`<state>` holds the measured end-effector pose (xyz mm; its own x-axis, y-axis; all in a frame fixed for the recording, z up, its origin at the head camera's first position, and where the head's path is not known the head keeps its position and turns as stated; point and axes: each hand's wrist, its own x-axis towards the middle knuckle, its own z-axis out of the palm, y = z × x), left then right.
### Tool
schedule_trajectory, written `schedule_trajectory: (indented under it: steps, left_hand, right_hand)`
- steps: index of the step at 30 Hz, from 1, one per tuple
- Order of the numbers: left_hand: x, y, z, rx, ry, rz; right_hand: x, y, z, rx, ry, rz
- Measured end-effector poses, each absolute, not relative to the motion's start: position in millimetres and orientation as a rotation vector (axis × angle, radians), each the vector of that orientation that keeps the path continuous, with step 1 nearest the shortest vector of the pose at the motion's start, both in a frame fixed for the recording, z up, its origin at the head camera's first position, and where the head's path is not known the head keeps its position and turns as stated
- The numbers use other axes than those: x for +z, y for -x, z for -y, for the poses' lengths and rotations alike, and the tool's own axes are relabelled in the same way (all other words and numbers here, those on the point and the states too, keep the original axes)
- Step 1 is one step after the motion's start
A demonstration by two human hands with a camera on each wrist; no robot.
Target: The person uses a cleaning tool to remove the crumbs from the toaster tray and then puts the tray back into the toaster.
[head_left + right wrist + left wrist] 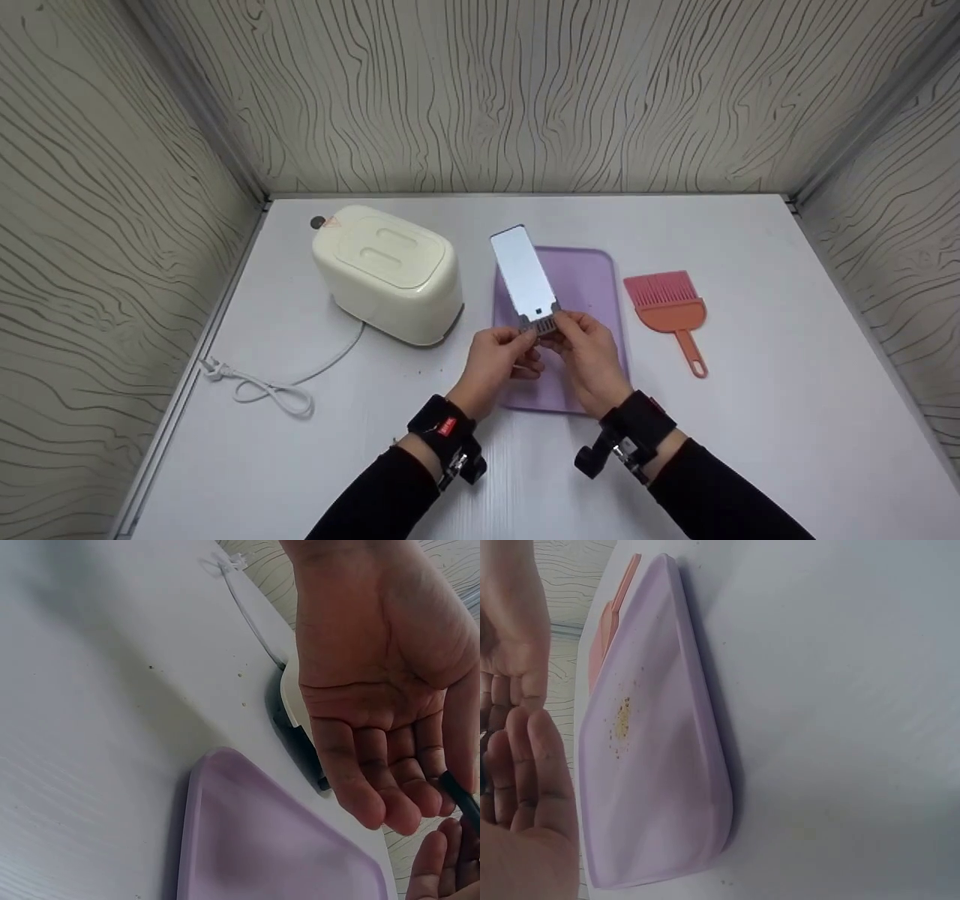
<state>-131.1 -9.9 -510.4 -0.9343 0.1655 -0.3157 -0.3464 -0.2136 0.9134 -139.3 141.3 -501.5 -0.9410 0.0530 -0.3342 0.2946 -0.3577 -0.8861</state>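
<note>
Both hands hold a toaster's crumb tray [523,271], a shiny flat metal plate with a slotted grey end, tilted above a purple tray [592,281]. My left hand [491,365] pinches the left side of that grey end between thumb and fingers. At its right corner, my right hand [595,361] grips it with the thumb on top. The right wrist view shows just a dark edge of the crumb tray [459,799] by the thumb. Yellowish crumbs [622,720] lie on the purple tray, seen best in the left wrist view.
A cream toaster [386,274] with a lid stands on the left; its white cord [334,364] runs to a plug at the table's left edge. Right of the purple tray lies an orange brush [670,315] with pink bristles. Loose crumbs [241,690] dot the white table.
</note>
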Motion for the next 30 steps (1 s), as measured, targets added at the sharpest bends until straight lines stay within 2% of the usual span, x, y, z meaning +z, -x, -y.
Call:
schedule_trajectory:
  steps: [18, 24, 30]
  left_hand:
    - [-509, 131, 3, 2.095, 0.132, -1.740]
    - [-504, 133, 24, 2.014, 0.071, -1.816]
    - [-474, 144, 58, 2.018, -0.068, -1.968]
  right_hand:
    - [-494, 147, -145, -2.393, -0.411, -1.864]
    - [-488, 154, -156, -2.311, -0.400, -1.975]
    - [-488, 158, -166, -2.345, -0.351, -1.931]
